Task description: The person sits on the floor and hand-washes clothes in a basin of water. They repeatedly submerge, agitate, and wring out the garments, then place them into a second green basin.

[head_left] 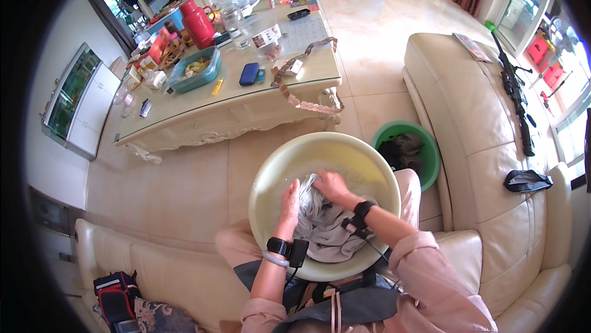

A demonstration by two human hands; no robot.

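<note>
A large pale yellow plastic basin [369,157] rests on the person's lap, with water and wet cloth inside. My left hand [290,201] lies along the left side of a bunched, light grey wet cloth [308,199], its fingers pointing up and touching it. At the upper right of the same bunch, my right hand [331,185] has its fingers curled onto the cloth. More grey-beige fabric [339,236] lies spread in the lower part of the basin. Both wrists carry black straps with small devices and cables.
A green basin [431,157] holding dark clothes stands on the floor at right, against a cream leather sofa [489,148]. Ahead is a glass-topped coffee table [198,116] with a red thermos [198,23] and a blue plastic tub [196,81]. A toy-like rifle [515,92] lies on the sofa.
</note>
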